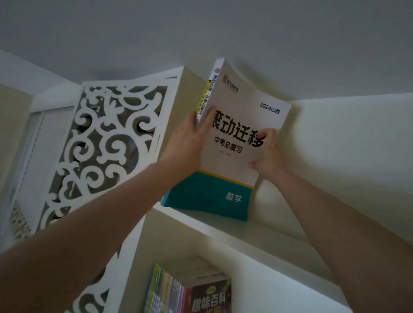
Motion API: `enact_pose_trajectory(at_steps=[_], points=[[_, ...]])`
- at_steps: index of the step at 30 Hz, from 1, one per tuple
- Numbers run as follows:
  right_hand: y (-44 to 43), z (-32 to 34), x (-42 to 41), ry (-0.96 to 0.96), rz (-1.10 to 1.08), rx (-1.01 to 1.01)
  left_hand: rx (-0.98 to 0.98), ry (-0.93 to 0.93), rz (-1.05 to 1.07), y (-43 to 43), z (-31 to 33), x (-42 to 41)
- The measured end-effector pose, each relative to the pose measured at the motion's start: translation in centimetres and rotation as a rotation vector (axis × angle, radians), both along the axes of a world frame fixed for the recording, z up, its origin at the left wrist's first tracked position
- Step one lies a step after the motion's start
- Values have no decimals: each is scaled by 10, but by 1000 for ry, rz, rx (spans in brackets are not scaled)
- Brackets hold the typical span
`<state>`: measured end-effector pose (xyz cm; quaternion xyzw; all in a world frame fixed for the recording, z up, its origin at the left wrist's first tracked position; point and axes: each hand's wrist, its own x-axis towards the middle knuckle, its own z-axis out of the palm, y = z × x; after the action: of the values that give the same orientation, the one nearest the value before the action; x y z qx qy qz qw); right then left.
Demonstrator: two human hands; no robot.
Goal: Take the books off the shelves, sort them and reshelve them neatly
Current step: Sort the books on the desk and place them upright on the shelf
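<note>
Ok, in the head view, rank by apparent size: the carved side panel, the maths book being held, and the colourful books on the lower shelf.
1. carved side panel, largest.
2. maths book.
3. colourful books, smallest as shown, though the frame's bottom edge cuts them off, so that rank is unsure.

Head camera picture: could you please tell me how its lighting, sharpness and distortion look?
Head view: dim, bluish-grey light with no glare; the workbook casts a soft shadow on the wall behind it; head view again, its cover print is sharp while the lower books look softer; the wide lens tilts the shelf board and carved side panel.
</note>
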<state>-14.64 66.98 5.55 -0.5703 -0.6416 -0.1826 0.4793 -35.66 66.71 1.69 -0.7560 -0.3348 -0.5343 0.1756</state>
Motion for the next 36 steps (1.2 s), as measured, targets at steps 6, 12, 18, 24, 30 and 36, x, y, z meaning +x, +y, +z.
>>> enact_pose_trajectory(at_steps=[6,12,18,24,30,36], points=[[36,-9,-8,29,-73,-73,-89,-92,-18,27,-16,18],[32,-18,-31,4,66,-278,-218,-266,-57,56,-31,9],[36,-50,-42,-341,-145,-617,-217,-331,-7,58,-35,17],[40,-53,-44,-304,-122,-583,-141,-54,161,59,-72,12],[14,-46,-33,-289,-34,-822,-306,-85,100,57,-70,7],[0,-63,-24,-313,-58,-983,-381,-287,137,42,-73,27]])
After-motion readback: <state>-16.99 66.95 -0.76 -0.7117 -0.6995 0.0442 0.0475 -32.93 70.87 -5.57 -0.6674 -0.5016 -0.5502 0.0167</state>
